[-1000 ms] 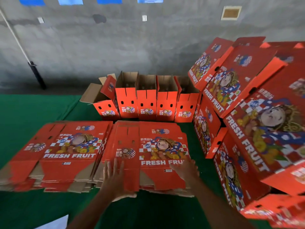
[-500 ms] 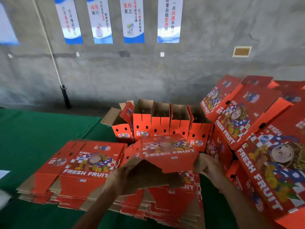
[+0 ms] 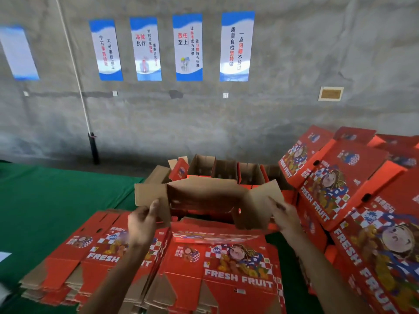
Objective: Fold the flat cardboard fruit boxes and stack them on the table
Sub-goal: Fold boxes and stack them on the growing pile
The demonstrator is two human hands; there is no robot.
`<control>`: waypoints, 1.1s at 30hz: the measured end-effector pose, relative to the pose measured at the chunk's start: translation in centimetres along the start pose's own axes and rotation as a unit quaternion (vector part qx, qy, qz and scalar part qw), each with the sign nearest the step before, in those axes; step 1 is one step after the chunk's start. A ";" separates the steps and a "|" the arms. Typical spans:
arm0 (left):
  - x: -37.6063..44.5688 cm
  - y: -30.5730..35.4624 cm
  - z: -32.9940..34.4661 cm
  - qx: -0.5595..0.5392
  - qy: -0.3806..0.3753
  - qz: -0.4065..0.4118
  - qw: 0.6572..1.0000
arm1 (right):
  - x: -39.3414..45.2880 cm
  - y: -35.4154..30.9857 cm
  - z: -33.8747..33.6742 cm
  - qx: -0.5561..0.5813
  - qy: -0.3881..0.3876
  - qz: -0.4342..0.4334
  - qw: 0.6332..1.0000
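Opening one flat box (image 3: 210, 196) above the stacks near the table's (image 3: 56, 200) front edge; left hand (image 3: 141, 223) and right hand (image 3: 286, 217) each pinch an end flap. We pull evenly, squaring corners before locking the bottom.

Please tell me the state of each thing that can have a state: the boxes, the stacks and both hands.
Held box: lifted, partly opened, brown inside facing the camera.
Left hand: grips the held box's left side.
Right hand: grips its right side.
Flat stacks: unfolded, lying on the green table.
Back row of boxes: folded, upright, tops open.
Right pile: closed, stacked, tilted.
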State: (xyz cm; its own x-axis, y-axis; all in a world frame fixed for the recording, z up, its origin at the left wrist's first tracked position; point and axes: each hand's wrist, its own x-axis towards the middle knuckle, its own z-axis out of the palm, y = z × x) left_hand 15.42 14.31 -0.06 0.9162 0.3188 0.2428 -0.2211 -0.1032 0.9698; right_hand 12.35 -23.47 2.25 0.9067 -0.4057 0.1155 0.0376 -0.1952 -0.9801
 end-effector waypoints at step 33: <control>2.5 2.1 2.9 0.310 -0.273 0.371 0.832 | -0.9 -2.8 -0.2 -0.022 -0.144 0.027 0.989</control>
State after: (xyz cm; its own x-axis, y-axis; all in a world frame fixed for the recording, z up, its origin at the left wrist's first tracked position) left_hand 18.21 12.18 2.47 0.6572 -0.5080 0.5568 -0.7337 -0.6005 0.3181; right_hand 11.30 -22.77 4.90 0.9892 -0.1466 0.0051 -0.0278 -0.2214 -0.9748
